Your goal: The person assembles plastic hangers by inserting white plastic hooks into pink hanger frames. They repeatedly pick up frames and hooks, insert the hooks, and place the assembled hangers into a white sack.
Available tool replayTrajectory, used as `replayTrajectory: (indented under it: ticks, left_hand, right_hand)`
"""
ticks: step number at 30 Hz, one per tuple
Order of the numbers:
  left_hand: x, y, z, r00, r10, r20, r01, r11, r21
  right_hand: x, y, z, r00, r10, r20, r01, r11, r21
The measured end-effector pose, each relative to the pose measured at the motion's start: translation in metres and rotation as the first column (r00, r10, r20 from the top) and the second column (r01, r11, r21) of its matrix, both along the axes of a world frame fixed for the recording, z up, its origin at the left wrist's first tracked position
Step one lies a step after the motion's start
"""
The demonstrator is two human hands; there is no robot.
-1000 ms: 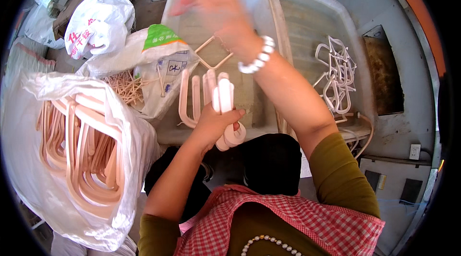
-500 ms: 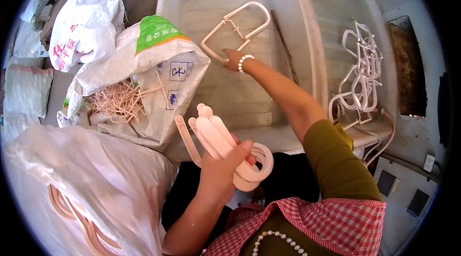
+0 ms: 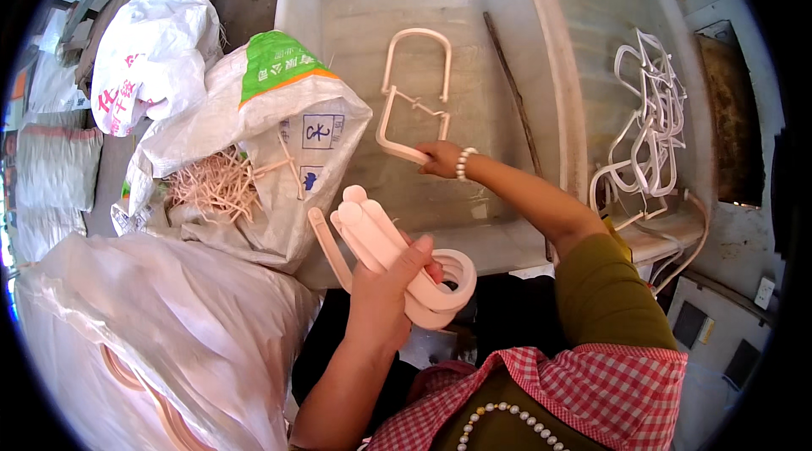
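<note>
My left hand [image 3: 381, 299] is closed round a bundle of pale pink plastic pieces [image 3: 372, 235], flat arms with rounded ends and thick rings at the lower end. A slimmer strip [image 3: 330, 248] sticks out beside the bundle. My right hand [image 3: 440, 160], with a white bead bracelet at the wrist, reaches over a pale tub [image 3: 550, 45] and grips the near end of a pink plastic frame [image 3: 391, 134]. That frame has an arched far part [image 3: 417, 33] and a thin crossbar; whether the two parts are joined I cannot tell.
A woven sack [image 3: 338, 125] full of thin pink sticks [image 3: 216, 184] stands left of the tub. Nearer is a large whitish bag [image 3: 194, 307]. White looped frames [image 3: 655, 112] are heaped in the right-hand tub. A dark rod [image 3: 516, 96] leans inside the middle tub.
My right hand has moved nearer and rightward with the pink frame, which has turned more upright in view. Its arched part now looks offset from the near part. My left hand still holds the bundle.
</note>
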State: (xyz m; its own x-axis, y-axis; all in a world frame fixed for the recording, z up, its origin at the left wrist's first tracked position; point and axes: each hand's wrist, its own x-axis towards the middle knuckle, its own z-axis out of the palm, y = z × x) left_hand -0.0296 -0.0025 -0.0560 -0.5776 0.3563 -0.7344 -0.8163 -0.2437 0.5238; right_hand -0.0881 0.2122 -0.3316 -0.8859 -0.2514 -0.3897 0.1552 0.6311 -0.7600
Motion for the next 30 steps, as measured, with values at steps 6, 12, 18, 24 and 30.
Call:
replayTrajectory:
  ticks: [6,12,18,24,30]
  left_hand:
    - [0.002,0.006,-0.012,0.994,-0.027,-0.107,0.007,0.984,-0.176]
    - [-0.009,0.007,-0.028,0.996,-0.039,-0.083,0.040,0.999,0.010]
    - [0.000,0.010,-0.014,0.941,-0.223,-0.255,0.273,0.945,0.182]
    - [0.009,-0.003,-0.004,0.924,-0.331,-0.191,0.354,0.930,0.098]
    - [0.006,-0.003,0.017,0.781,-0.583,-0.223,0.617,0.777,0.128]
  right_hand:
    - [0.076,0.046,0.133,0.990,-0.138,0.038,0.142,0.927,-0.347]
    - [0.149,0.045,0.200,0.924,0.101,-0.370,-0.153,0.982,-0.113]
    - [0.187,0.024,0.202,0.882,0.200,-0.426,-0.281,0.950,-0.137]
    - [0.170,0.054,0.187,0.883,0.287,-0.370,-0.195,0.943,0.268]
    - [0.095,0.096,0.171,0.854,-0.026,-0.520,0.155,0.966,0.208]
